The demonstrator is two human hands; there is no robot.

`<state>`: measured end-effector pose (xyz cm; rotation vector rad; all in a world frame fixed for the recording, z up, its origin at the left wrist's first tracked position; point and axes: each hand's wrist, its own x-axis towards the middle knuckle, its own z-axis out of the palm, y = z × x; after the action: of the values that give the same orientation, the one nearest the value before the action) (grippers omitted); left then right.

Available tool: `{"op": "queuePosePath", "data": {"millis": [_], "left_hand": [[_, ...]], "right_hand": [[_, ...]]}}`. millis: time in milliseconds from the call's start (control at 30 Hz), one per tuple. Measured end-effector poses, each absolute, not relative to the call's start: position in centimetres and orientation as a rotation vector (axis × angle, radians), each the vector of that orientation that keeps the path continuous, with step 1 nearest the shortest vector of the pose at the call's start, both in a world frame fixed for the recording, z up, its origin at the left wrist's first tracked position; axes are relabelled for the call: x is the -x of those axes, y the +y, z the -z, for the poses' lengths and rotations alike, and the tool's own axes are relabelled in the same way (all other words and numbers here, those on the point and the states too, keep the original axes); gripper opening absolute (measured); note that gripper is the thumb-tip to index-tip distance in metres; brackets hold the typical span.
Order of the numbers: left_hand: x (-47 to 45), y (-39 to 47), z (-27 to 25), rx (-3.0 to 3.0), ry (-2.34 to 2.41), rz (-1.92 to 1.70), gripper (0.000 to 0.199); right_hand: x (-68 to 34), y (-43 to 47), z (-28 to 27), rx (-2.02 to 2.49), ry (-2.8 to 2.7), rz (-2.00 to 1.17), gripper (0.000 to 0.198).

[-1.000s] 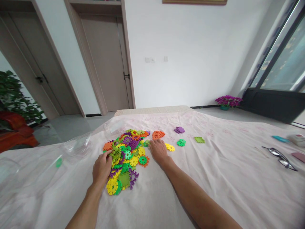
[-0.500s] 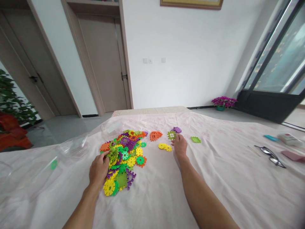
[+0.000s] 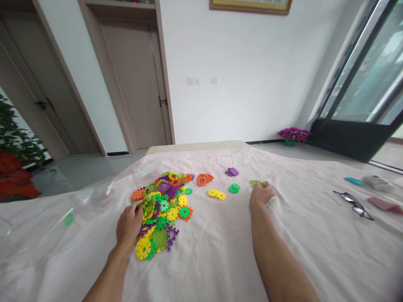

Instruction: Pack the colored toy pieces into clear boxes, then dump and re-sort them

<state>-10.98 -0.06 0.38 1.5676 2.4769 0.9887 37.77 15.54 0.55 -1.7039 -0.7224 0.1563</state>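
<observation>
A heap of plastic interlocking building pieces, notched discs, squares and triangles in yellow, green, purple and orange, lies on the cloth. My left hand is at its left edge, fingers curled onto a yellow-green piece; the exact grip is partly hidden. Farther right, my right hand pinches a light green square piece low over the cloth, covering part of it. Between the hands lie orange pieces, yellow discs, green discs and purple pieces.
Clear plastic containers stand at the left, near a lone green disc. At the right lie glasses, a blue item, a white pack and a dark pink item. A pale cloth covers the table.
My right hand has moved right from beside the purple pieces to the light green square, and the green square with a window has left its former place. Green discs now show there. My left hand stays put.
</observation>
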Motion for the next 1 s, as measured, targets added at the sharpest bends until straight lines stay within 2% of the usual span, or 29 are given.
{"op": "queuePosePath", "data": {"millis": [100,233,567,667,800,1000], "left_hand": [[11.0,0.0,-0.3,-1.569,2.473,-0.987,0.038],[11.0,0.0,-0.4,-1.548,2.481,-0.971,0.039],[10.7,-0.1,-0.6,-1.532,2.49,-0.983,0.04],[10.6,-0.2,-0.8,-1.53,2.489,-0.984,0.039],[10.5,-0.2,-1.0,-1.54,2.485,-0.972,0.039],[10.6,-0.2,-0.9,-1.528,2.491,-0.98,0.039]], "right_hand": [[-36.9,15.4,-0.9,1.716,-0.611,-0.072,0.06],[-34.0,15.0,-1.8,1.616,-0.888,-0.031,0.045],[-21.6,11.0,-1.9,1.116,-1.876,-0.685,0.02],[-19.9,9.4,-2.2,1.096,-2.072,-0.704,0.025],[-19.0,7.8,-2.8,1.129,-2.269,-0.606,0.048],[-18.4,7.7,-2.8,1.245,-2.335,-0.582,0.039]]}}
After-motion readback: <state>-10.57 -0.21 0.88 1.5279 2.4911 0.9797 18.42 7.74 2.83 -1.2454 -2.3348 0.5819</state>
